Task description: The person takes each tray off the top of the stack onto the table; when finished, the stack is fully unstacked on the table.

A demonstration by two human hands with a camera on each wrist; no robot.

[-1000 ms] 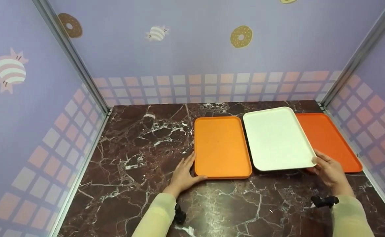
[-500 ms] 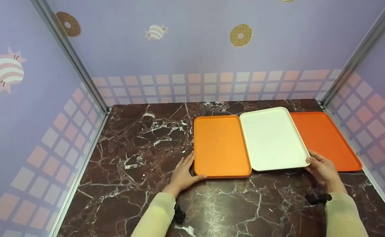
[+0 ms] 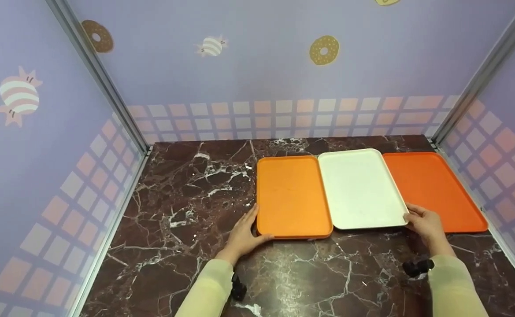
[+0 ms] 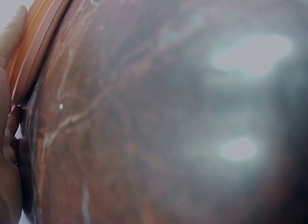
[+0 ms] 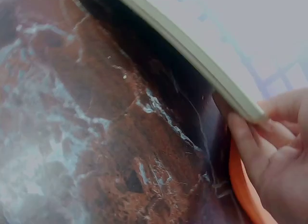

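In the head view, three rectangular trays stand side by side: a light-orange tray (image 3: 293, 198), a white tray (image 3: 363, 189) and a red-orange tray (image 3: 435, 191). My left hand (image 3: 242, 240) rests at the light-orange tray's near left corner, fairly straight fingers along its left side and thumb at the front edge. The left wrist view shows layered rims (image 4: 36, 46) at that corner. My right hand (image 3: 427, 224) pinches the white tray's near right corner, thumb on one side and fingers beneath. A dark gap shows under the white tray's edge (image 5: 192, 60) in the right wrist view.
The trays are on a dark marbled tabletop (image 3: 187, 207), toward its right half. Patterned panels enclose it at the back (image 3: 266, 79), left (image 3: 32, 167) and right (image 3: 508, 145). The red-orange tray sits close to the right panel.
My right hand has moved the white tray left and straightened it, bringing it against the light-orange tray and off the red-orange one. The left hand stays at its corner.
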